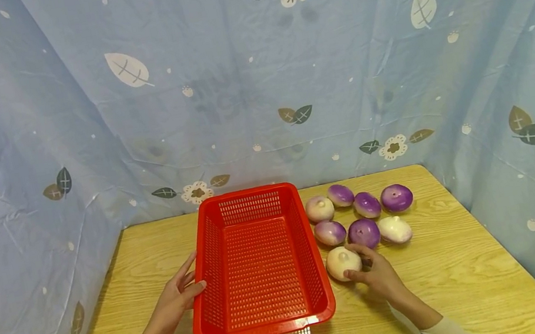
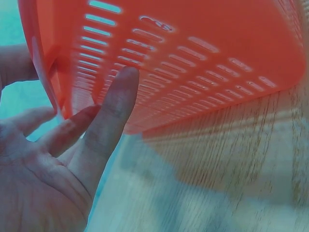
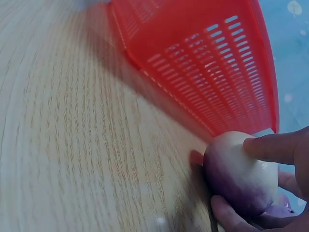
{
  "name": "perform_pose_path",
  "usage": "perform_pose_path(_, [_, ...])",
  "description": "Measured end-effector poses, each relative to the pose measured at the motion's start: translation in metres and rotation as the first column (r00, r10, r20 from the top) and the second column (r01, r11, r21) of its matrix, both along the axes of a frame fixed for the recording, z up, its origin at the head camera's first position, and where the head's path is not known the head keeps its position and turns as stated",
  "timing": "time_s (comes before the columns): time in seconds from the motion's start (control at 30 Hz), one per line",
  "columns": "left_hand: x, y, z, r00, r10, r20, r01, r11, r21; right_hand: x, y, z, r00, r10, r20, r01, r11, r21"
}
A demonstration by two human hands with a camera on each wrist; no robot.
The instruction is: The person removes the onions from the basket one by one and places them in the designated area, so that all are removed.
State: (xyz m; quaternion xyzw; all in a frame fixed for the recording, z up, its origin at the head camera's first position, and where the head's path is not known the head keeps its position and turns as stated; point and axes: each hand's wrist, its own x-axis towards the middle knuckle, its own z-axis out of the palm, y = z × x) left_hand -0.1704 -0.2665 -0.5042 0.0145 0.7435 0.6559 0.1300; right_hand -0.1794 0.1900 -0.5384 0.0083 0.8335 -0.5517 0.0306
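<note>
A red plastic basket [image 1: 269, 329] with slotted walls stands in the middle of the wooden table. At its left side my left hand [image 1: 175, 302] holds the rim, the thumb over the edge and the other fingers along the outer wall [image 2: 193, 63]. My right hand [image 1: 374, 273] grips a turnip [image 1: 340, 263] close beside the basket's right wall. In the right wrist view this turnip [image 3: 236, 169] shows white above and purple below, with the thumb on its pale side and a finger beneath.
Several more purple and white turnips [image 1: 363, 233] lie in a loose group beyond the right hand, to the right of the basket. The table [image 1: 456, 259] is bordered at the back and sides by a blue patterned curtain [image 1: 235, 107].
</note>
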Motion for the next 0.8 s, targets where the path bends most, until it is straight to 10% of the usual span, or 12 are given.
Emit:
perform_pose_path(0.6, [0.003, 0.009, 0.003, 0.999, -0.003, -0.042, 0.0, 0.998, -0.062, 0.015, 0.041, 0.028, 0.999, -0.017, 0.045, 0.011, 0.993, 0.114])
perform_pose_path(0.8, [0.012, 0.008, 0.007, 0.985, 0.095, -0.143, -0.12, 0.977, -0.175, 0.013, 0.049, 0.049, 0.996, 0.028, -0.09, -0.01, 0.982, 0.188])
